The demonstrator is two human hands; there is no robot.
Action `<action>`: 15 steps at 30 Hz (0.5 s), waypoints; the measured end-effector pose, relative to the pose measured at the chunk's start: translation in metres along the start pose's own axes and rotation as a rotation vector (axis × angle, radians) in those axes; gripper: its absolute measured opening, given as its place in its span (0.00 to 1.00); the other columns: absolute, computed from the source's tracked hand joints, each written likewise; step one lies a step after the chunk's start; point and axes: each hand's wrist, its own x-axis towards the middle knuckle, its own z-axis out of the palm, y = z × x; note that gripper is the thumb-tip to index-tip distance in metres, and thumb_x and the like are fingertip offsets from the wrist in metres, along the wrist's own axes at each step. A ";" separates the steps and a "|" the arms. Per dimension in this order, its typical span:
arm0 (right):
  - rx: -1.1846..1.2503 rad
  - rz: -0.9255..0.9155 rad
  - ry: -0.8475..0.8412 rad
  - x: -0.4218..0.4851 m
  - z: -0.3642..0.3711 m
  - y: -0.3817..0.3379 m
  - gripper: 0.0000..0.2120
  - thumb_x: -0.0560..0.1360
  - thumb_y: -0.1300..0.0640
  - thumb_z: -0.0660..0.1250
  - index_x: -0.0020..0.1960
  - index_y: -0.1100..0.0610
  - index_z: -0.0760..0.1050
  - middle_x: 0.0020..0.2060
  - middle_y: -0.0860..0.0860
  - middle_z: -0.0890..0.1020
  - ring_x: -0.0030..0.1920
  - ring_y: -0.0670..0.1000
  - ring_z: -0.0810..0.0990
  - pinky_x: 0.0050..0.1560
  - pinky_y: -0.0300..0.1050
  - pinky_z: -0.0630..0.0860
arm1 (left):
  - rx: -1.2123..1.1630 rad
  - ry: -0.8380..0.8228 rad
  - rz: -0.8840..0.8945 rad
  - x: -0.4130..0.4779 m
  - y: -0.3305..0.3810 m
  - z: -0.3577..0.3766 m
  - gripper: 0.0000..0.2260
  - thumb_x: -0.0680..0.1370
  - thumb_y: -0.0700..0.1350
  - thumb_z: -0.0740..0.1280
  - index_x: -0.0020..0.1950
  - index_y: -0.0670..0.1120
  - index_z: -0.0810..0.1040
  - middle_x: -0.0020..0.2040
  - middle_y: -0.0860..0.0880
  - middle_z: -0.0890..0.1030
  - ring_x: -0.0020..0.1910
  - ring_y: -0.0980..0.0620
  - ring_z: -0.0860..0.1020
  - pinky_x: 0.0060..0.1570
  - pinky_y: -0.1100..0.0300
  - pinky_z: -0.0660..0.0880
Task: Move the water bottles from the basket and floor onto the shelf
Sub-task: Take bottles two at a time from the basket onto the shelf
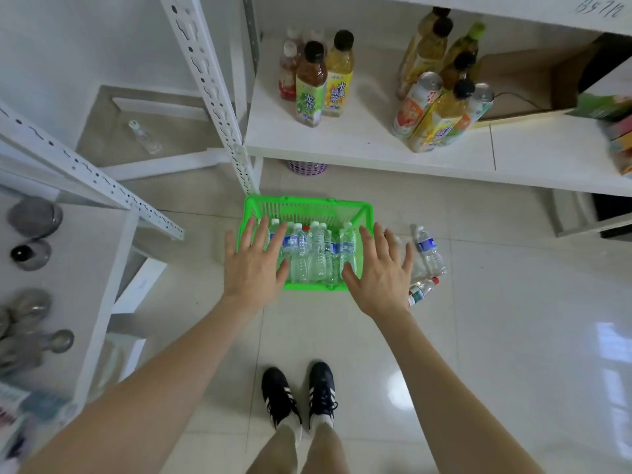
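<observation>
View from head height, looking down at a pale tiled floor and a pair of black shoes.

Left hand and right hand both stretched forward, palms down, fingers straight and spread wide, holding nothing.

Between and just beyond them, a bright green basket on the floor, packed with clear water bottles. White caps toward the far side, long axes running near to far in the view. Probably standing upright, though hard to tell from this angle.

Left hand overlapping the basket's left edge, right hand overlapping its near right corner. Both apparently hovering above it rather than touching.

Just right of the basket, loose bottles on the floor, partly hidden behind the right hand:
- a blue-labelled bottle lying with its cap toward the far side
- a red-capped bottle lying nearer, cap pointing right

Beyond the basket and higher up, a white shelf. Tea and juice bottles toward its left, a second cluster of bottles and cans further right.

Far left, one more clear bottle lying on the floor behind a shelf post.

Basket bottles about equally close to either hand, below and slightly ahead. Floor bottles at the right clearly nearer the right hand. No water bottle on the shelf yet, by the look of it.
</observation>
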 end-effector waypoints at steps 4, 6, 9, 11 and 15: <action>0.024 0.043 -0.056 0.004 0.034 0.005 0.32 0.74 0.41 0.58 0.74 0.56 0.64 0.74 0.58 0.67 0.73 0.61 0.65 0.71 0.67 0.55 | 0.019 -0.057 0.001 0.006 -0.007 0.031 0.29 0.74 0.54 0.68 0.74 0.49 0.68 0.73 0.40 0.69 0.72 0.38 0.67 0.66 0.33 0.61; 0.040 0.057 -0.078 0.012 0.050 0.006 0.32 0.74 0.41 0.57 0.74 0.57 0.64 0.73 0.58 0.68 0.73 0.61 0.65 0.71 0.67 0.55 | 0.024 -0.085 0.002 0.016 -0.010 0.047 0.30 0.74 0.53 0.68 0.74 0.48 0.68 0.73 0.40 0.69 0.72 0.38 0.67 0.66 0.33 0.61; 0.060 0.061 -0.101 0.031 0.075 0.009 0.33 0.74 0.40 0.54 0.73 0.57 0.65 0.73 0.58 0.68 0.73 0.61 0.65 0.71 0.68 0.55 | 0.027 -0.127 -0.015 0.036 -0.012 0.073 0.29 0.74 0.53 0.67 0.74 0.48 0.68 0.73 0.40 0.69 0.72 0.37 0.67 0.67 0.33 0.60; 0.069 0.069 -0.133 0.048 0.094 0.013 0.34 0.73 0.40 0.53 0.74 0.57 0.64 0.73 0.58 0.68 0.73 0.61 0.65 0.71 0.67 0.55 | 0.026 -0.155 -0.028 0.050 -0.012 0.092 0.29 0.74 0.53 0.67 0.74 0.48 0.67 0.73 0.40 0.69 0.72 0.37 0.67 0.67 0.34 0.60; 0.087 0.060 -0.217 0.082 0.144 0.027 0.35 0.74 0.40 0.55 0.76 0.55 0.60 0.75 0.56 0.64 0.75 0.59 0.61 0.73 0.65 0.52 | 0.014 -0.196 -0.063 0.080 -0.011 0.142 0.29 0.74 0.53 0.67 0.74 0.48 0.67 0.73 0.40 0.70 0.72 0.37 0.67 0.68 0.34 0.60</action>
